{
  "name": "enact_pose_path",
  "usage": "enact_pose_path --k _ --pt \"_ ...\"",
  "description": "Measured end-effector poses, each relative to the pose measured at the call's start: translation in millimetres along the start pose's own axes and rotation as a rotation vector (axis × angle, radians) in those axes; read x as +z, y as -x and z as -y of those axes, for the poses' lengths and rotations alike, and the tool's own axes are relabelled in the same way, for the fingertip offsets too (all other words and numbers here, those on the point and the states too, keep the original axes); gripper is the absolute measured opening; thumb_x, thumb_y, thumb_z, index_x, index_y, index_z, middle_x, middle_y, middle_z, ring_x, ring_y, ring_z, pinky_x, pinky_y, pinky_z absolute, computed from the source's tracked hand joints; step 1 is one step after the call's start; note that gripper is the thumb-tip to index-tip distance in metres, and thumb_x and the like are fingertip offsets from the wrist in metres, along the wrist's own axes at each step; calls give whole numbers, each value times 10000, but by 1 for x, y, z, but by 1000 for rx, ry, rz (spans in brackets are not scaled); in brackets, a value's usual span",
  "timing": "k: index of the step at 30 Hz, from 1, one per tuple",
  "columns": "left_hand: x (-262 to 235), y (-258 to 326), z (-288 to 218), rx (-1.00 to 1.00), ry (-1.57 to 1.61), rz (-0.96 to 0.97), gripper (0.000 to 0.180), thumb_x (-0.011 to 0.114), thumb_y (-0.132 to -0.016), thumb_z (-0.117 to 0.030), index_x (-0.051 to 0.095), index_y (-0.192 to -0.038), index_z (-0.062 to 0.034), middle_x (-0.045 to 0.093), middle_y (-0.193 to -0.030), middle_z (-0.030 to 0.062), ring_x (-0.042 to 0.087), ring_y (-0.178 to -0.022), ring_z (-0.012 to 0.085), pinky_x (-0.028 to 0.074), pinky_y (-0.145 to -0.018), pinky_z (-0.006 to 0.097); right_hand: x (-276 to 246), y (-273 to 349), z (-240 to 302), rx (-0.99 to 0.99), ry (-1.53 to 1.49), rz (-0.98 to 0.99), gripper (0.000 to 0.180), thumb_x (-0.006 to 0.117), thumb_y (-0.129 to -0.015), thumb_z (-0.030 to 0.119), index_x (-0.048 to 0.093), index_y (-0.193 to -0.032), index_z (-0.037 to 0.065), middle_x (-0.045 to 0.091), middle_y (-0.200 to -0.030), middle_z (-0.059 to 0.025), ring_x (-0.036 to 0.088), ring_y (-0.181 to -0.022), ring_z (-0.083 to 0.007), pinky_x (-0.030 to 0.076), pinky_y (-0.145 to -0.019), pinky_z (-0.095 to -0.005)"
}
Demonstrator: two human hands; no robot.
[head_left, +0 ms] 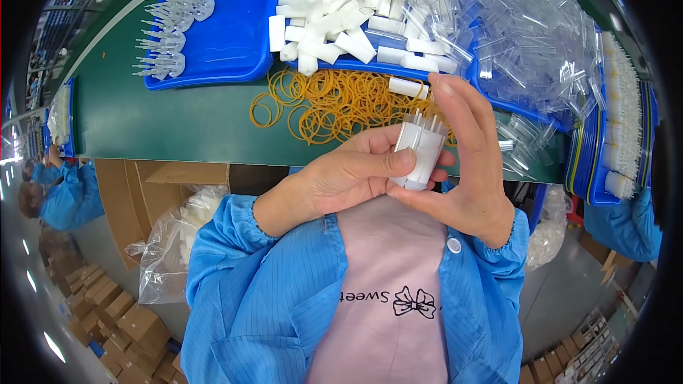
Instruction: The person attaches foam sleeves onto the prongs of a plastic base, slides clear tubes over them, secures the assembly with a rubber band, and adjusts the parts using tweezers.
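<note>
Left hand [348, 176] has the white pronged piece [421, 149] between thumb and fingers; right hand [473, 181] curves loosely beside it. Probably light, stiffish; thin prongs [429, 122] look snappable, so grip the flat sides.

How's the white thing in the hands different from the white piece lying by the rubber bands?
The held white thing has clear prongs sticking up from its top; the loose white piece shows none. The held white thing stands slightly tilted in the left hand, while the loose white piece lies on its side near the rubber bands. Both look mostly white.
</note>
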State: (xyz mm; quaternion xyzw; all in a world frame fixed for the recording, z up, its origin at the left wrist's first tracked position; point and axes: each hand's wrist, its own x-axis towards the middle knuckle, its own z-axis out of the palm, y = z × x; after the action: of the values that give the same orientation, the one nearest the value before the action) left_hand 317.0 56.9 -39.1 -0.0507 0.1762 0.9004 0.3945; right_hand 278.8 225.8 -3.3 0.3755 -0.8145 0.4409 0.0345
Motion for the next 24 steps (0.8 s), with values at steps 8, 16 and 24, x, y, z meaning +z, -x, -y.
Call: enact_pose_path --k 8,16,24 --pt "-7 1 7 38 46 -29 539 598 -855 -180 343 -1302 -21 495 -1220 134 523 -1100 237 447 -925 339 2 -1 -3 51 -107 20 893 791 -497 163 407 -1299 75 485 -1165 -140 478 -1012 -318 390 -845 -393" --pt "-10 -2 6 85 151 53 527 629 -834 -249 392 -1247 -24 530 -1137 117 558 -1012 222 467 -890 338 1 -1 -1 -103 77 -1 766 758 -538 231 493 -1248 116 546 -1086 -75 509 -965 -252 330 -915 -452" --pt "-12 0 1 138 89 -11 473 650 -814 -291 451 -1166 -46 563 -936 66 581 -897 228 492 -810 362 5 -7 8 -25 22 4 679 746 -575 255 538 -1206 118 580 -1026 -78 515 -981 -255 314 -941 -457"
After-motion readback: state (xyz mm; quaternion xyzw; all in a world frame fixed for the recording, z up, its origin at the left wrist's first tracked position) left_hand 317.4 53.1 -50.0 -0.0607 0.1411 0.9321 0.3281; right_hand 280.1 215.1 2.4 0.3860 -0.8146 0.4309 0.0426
